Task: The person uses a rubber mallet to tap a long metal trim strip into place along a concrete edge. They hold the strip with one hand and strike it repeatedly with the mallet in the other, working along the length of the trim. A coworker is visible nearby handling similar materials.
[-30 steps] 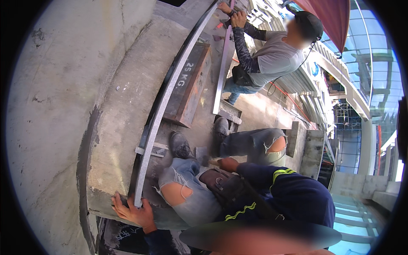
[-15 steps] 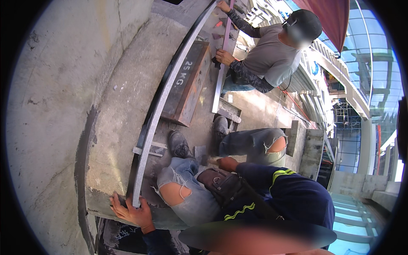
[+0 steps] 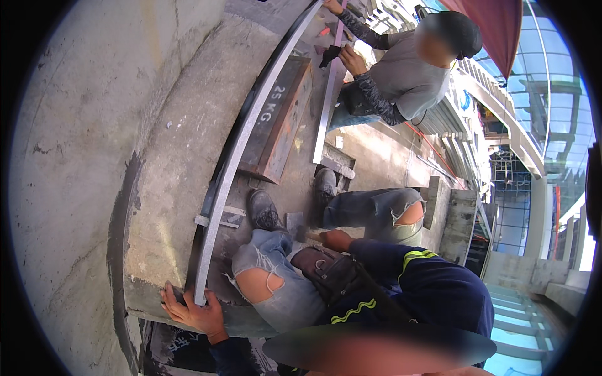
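Note:
A long, narrow grey metal bar [image 3: 233,161] runs from lower left to the top, along a low concrete ledge. My left hand [image 3: 197,315] is closed around its near end, thumb on the right side and fingers on the left. Beside my bent knees, my right hand [image 3: 337,240] is closed on a tool with a squarish grey head [image 3: 294,222], possibly a hammer; its handle is mostly hidden. At the bar's far end is a co-worker's hand [image 3: 333,6]. The co-worker's other hand [image 3: 353,60] is raised near a small black item [image 3: 329,56].
A rusty steel block [image 3: 276,119] with white markings lies right of the bar. Another straight metal bar [image 3: 327,103] lies past it. A small metal piece [image 3: 232,216] sits by my boot [image 3: 263,210]. A concrete wall [image 3: 75,156] rises on the left.
The co-worker's lower hand has moved up, away from the second bar, with the black item beside it. Their head has turned. My hands stay in nearly the same places.

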Available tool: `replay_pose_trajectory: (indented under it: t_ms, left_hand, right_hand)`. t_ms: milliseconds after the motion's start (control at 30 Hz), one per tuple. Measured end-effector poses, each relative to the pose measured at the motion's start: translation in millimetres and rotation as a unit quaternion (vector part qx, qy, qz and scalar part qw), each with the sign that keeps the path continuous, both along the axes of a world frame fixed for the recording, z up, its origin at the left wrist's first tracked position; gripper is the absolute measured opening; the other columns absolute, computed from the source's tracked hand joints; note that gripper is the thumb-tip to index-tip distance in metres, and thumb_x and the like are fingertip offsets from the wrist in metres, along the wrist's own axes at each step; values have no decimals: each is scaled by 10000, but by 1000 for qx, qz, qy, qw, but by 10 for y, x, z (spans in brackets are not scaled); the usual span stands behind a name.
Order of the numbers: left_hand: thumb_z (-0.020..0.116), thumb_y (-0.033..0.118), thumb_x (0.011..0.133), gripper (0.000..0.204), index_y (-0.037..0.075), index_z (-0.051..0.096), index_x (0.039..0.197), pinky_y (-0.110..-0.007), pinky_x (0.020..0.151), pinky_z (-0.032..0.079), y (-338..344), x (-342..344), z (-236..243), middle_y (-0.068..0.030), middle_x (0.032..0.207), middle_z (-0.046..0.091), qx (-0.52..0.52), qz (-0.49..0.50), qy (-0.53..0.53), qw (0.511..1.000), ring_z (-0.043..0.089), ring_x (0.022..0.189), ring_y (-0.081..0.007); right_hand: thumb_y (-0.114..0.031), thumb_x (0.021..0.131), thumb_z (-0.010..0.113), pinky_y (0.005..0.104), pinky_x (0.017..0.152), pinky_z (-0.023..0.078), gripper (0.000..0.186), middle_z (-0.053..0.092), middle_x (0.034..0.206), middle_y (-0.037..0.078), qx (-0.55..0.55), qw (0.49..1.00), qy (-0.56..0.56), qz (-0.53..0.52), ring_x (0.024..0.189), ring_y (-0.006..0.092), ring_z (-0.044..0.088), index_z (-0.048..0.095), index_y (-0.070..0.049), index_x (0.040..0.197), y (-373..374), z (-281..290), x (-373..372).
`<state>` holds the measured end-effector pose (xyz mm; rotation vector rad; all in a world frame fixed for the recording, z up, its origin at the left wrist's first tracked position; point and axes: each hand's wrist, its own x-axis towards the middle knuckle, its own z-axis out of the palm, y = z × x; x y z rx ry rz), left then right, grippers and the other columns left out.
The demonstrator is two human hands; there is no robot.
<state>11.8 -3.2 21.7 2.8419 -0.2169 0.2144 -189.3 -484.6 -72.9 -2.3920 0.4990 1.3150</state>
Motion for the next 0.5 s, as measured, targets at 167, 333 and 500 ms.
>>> replay_pose_trajectory:
  t_ms: [167, 333, 500]
  left_hand:
    - [775, 298, 872, 256, 131, 732, 1061, -691, 1296, 293, 20, 8, -22, -157, 1626, 564, -10, -9, -13, 1000, 420, 1614, -443]
    - [794, 251, 840, 263, 129, 730, 1064, -707, 1289, 302, 11, -1, -25, -165, 1619, 567, 0, -1, -18, 1000, 433, 1597, -453]
    - [816, 233, 816, 303, 97, 728, 1073, -699, 1293, 306, -43, -5, 10, -167, 1613, 565, -4, 1, -28, 1000, 453, 1576, -447]
  right_hand:
    - [-246, 983, 630, 580, 907, 607, 323, 806, 1080, 261, 0, 1000, 5, 17, 1014, 468, 786, 760, -37, 1192, -41, -97, -57]
    - [-244, 1009, 646, 569, 873, 625, 287, 816, 1053, 240, 14, 997, -49, 58, 985, 449, 802, 792, -19, 1110, -89, -283, -151]
    - [-196, 1028, 628, 561, 899, 635, 256, 815, 1076, 249, 15, 990, -131, 52, 1027, 446, 804, 823, -35, 1072, -245, -507, -368]
